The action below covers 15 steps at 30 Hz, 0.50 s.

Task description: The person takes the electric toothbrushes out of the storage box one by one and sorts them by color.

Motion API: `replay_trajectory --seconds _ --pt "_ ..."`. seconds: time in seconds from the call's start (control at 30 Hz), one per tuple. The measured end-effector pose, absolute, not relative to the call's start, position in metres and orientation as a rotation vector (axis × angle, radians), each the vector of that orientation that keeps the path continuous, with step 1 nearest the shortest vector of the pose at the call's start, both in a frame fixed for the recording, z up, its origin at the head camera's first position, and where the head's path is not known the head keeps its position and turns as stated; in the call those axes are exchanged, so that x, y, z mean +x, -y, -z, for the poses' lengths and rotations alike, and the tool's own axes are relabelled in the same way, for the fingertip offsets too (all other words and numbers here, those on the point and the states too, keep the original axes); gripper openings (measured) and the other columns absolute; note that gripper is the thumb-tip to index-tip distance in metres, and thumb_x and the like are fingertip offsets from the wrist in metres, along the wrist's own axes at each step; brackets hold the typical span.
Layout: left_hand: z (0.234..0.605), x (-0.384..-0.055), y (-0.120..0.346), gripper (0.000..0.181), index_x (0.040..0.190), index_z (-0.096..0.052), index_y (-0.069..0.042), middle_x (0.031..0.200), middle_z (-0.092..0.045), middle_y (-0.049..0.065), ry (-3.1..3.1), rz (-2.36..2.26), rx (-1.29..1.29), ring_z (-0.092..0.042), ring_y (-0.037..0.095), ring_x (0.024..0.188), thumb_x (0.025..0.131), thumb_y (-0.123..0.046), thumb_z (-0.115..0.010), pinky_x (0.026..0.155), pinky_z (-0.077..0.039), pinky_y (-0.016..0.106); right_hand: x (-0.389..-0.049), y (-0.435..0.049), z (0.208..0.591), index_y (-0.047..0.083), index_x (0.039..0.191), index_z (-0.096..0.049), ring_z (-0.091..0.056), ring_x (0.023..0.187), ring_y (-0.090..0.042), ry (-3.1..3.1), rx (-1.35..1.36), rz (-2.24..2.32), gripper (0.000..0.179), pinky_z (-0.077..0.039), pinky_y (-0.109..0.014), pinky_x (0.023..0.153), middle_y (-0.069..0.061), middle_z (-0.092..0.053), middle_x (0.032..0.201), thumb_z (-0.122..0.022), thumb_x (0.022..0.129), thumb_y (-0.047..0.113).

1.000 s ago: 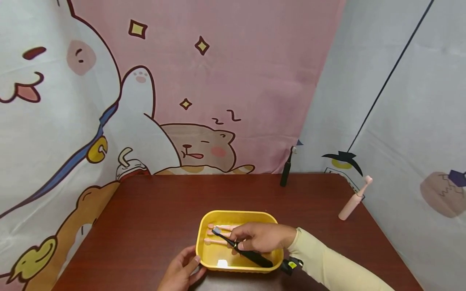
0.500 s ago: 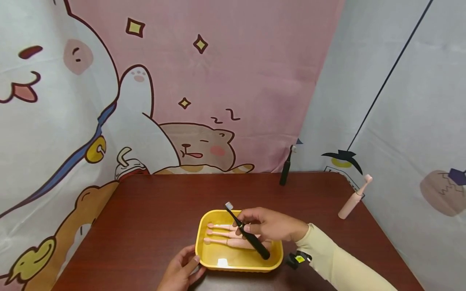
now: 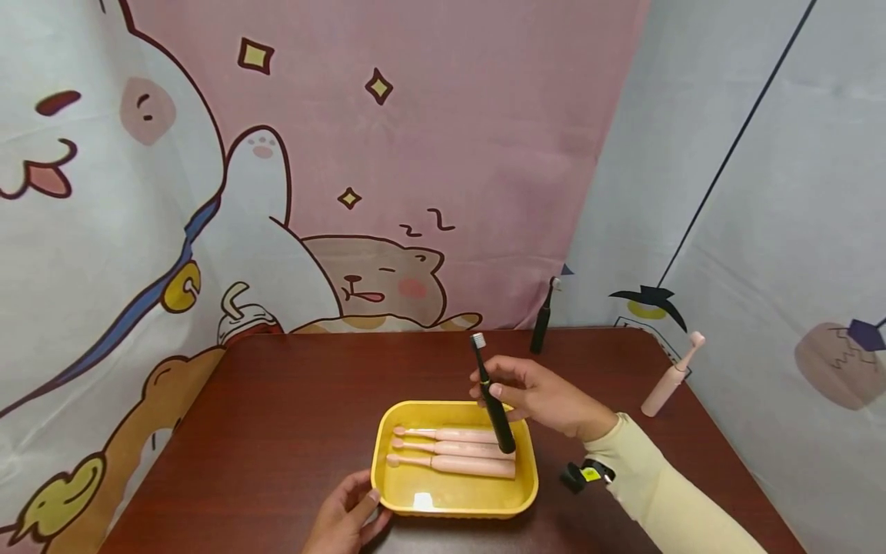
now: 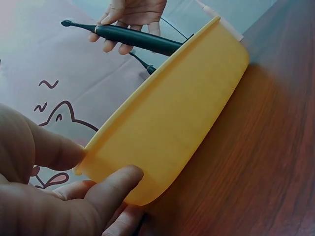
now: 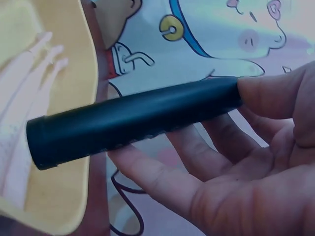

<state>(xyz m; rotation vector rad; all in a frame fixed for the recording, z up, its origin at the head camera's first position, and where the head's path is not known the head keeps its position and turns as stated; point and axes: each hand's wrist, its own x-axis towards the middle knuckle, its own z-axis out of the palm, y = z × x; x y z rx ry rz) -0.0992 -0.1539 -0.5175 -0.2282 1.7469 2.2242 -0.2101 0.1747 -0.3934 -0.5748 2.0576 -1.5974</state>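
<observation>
My right hand (image 3: 536, 392) pinches a black electric toothbrush (image 3: 496, 412) between thumb and fingers, its bristle head up, above the back right part of a yellow plastic basket (image 3: 477, 504). Close by in the right wrist view, the toothbrush's dark handle (image 5: 133, 120) lies across the fingers. My left hand (image 3: 348, 512) holds the basket's front left corner; the left wrist view has its thumb (image 4: 118, 184) against the outer wall. Inside the basket, three pink electric toothbrushes (image 3: 474, 465) lie side by side, heads to the left.
A second black electric toothbrush (image 3: 542, 327) stands upright at the table's back edge. Another pink electric toothbrush (image 3: 664, 391) stands near the right edge. The brown table (image 3: 277, 431) is bordered by a printed cartoon curtain (image 3: 484, 154).
My right hand has lifted the black toothbrush out of the basket, up and to the right, turning it more upright. The pink toothbrushes beneath are uncovered. My left hand stays at the corner.
</observation>
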Motion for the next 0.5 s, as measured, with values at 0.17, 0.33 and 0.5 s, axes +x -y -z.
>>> replay_trajectory --seconds 0.17,0.33,0.5 --pt "0.518 -0.098 0.152 0.051 0.139 -0.032 0.015 0.122 -0.055 0.014 -1.72 -2.245 -0.265 -0.059 0.014 0.105 0.098 -0.002 -0.059 0.09 -0.058 0.035 -0.219 -0.189 0.391 0.011 0.131 -0.055 -0.063 0.118 -0.034 -2.151 -0.527 1.722 0.029 -0.057 -0.053 0.091 -0.012 -0.065 0.127 -0.053 0.104 0.02" --pt "0.517 -0.098 0.151 0.051 0.138 -0.034 0.014 0.12 -0.055 0.013 -1.721 -2.246 -0.269 -0.059 0.015 0.103 0.097 -0.002 -0.06 0.089 -0.059 0.035 -0.231 -0.201 0.398 0.015 0.131 -0.055 -0.057 0.127 -0.034 -2.227 -0.486 1.871 0.028 -0.054 -0.052 0.097 -0.016 -0.059 0.134 -0.052 0.104 0.02" --pt "0.517 -0.097 0.152 0.053 0.138 -0.032 0.015 0.119 -0.055 0.013 -1.724 -2.241 -0.257 -0.059 0.014 0.103 0.097 -0.002 -0.06 0.089 -0.059 0.034 -0.24 -0.211 0.412 0.011 0.134 -0.051 -0.052 0.132 -0.034 -2.238 -0.489 1.99 0.031 -0.049 -0.053 0.103 -0.019 -0.053 0.14 -0.05 0.105 0.02"
